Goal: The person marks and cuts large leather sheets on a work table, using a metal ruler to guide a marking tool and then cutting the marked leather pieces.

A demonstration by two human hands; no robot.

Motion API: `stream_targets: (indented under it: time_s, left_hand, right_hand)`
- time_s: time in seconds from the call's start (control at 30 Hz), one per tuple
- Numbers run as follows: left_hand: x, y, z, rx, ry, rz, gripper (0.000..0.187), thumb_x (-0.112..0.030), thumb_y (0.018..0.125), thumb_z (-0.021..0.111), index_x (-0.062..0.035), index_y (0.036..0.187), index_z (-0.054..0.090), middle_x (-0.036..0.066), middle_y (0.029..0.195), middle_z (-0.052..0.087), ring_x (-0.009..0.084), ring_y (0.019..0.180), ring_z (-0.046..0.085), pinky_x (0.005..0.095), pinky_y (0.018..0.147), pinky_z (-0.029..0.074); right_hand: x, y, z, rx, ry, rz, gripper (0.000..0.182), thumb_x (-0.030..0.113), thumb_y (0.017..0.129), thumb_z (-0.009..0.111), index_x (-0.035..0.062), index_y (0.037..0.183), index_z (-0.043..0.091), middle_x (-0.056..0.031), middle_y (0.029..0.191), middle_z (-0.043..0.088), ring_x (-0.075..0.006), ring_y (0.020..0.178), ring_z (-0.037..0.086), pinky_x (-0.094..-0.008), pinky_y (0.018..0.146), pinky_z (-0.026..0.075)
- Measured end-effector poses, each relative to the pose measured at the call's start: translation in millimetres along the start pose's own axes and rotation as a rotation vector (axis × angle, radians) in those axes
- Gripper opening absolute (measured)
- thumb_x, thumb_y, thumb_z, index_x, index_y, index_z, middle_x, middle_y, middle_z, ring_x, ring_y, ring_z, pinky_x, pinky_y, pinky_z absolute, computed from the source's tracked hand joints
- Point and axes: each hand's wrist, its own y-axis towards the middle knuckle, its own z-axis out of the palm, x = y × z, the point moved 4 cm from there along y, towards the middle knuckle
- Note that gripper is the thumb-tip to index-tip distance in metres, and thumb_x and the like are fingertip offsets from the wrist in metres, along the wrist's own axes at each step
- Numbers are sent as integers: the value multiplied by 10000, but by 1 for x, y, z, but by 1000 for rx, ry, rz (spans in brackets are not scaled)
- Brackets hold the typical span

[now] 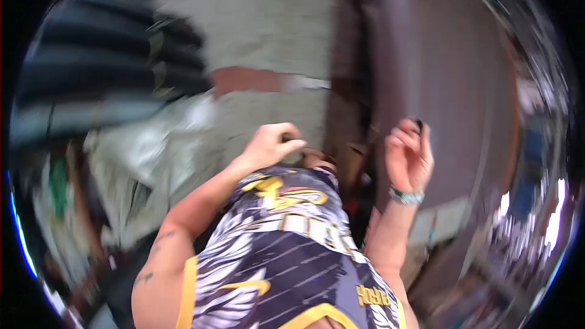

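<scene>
My left hand point(274, 144) is in front of my body over the grey floor, fingers curled toward the thumb. A dark spot shows in its curl; whether it is an object or shadow I cannot make out. My right hand point(409, 153), with a banded watch point(406, 195) on its wrist, is raised at the edge of a brown surface point(451, 97). Its fingers are bent, and a small dark thing point(419, 124) shows at the fingertips, too blurred to name. Below is my patterned black, white and yellow jersey point(292, 237).
Dark ridged material point(109, 55) lies at upper left, above pale plastic sheeting or sacks point(164, 140). A reddish-brown patch point(247, 79) crosses the grey floor point(268, 18). The long brown surface runs along the right side. Blurred clutter lines the right edge.
</scene>
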Motion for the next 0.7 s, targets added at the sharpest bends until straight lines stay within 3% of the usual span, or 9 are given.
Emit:
stream_targets:
  time_s: [0.1, 0.37, 0.47, 0.5, 0.53, 0.57, 0.6, 0.63, 0.7]
  left_hand:
    - [51, -59, -60, -236, 78, -92, 258, -223, 890, 760, -3, 1008, 695, 163, 915, 742, 295, 853, 737, 392, 793, 573]
    - [193, -261, -186, -1153, 100, -412, 243, -203, 814, 815, -22, 946, 723, 95, 904, 731, 159, 791, 667, 334, 723, 544]
    - [217, -352, -252, -1487, 324, -545, 233, -201, 843, 775, 4, 923, 698, 158, 890, 709, 265, 807, 677, 407, 745, 533]
    - [232, -375, -270, -1416, 189, -648, 336, -253, 859, 775, 25, 1036, 710, 179, 896, 712, 289, 803, 673, 417, 757, 531]
    - [241, -386, -285, -1391, 193, -799, 571, -358, 849, 798, 47, 1230, 668, 255, 1059, 720, 343, 956, 701, 433, 850, 539]
    - [319, -416, -303, -1321, 390, -917, 817, -461, 820, 819, 58, 1398, 565, 313, 1296, 652, 379, 1200, 652, 453, 1000, 505]
    - [338, -421, -319, -1230, 472, -1122, 956, -531, 775, 847, 38, 1465, 509, 327, 1439, 557, 412, 1354, 550, 474, 1104, 441]
    - [286, -397, -323, -1250, 627, -1104, 952, -538, 795, 838, 16, 1488, 494, 306, 1453, 555, 435, 1346, 540, 483, 1126, 415]
    - [251, -341, -334, -1289, 647, -794, 858, -507, 837, 815, 2, 1465, 527, 286, 1420, 590, 442, 1303, 569, 485, 1103, 436]
  right_hand:
    - [-78, 29, -5, -31, -24, 244, 300, 219, 1114, 511, -30, 1206, 650, -138, 1153, 662, -103, 807, 522, -293, 809, 471]
    - [-203, 32, 4, -79, -386, 638, 267, 274, 1099, 537, 61, 1191, 667, -84, 1118, 721, -137, 814, 577, -331, 828, 544]
    - [-224, 29, 16, -164, -389, 721, 254, 288, 1084, 553, 77, 1173, 665, -80, 1093, 721, -151, 820, 577, -345, 818, 511]
    - [-230, 31, 19, -137, -312, 754, 255, 295, 1081, 554, 80, 1162, 665, -78, 1084, 721, -154, 819, 575, -344, 806, 496]
    - [-233, 31, 19, -161, -251, 751, 265, 303, 1083, 552, 72, 1149, 664, -75, 1074, 721, -148, 810, 570, -334, 786, 483]
    - [-236, 31, 21, -172, -180, 737, 277, 310, 1084, 549, 63, 1135, 663, -71, 1064, 721, -142, 800, 565, -324, 766, 470]
    - [-236, 33, 28, -130, -98, 737, 288, 309, 1088, 540, 53, 1133, 664, -67, 1062, 722, -134, 791, 561, -322, 767, 472]
    - [-240, 32, 36, -70, -6, 752, 299, 307, 1092, 531, 43, 1130, 665, -64, 1060, 723, -126, 781, 558, -320, 768, 474]
    - [-235, 34, 49, -112, 57, 690, 313, 297, 1100, 513, 25, 1125, 667, -56, 1046, 724, -113, 765, 553, -315, 762, 476]
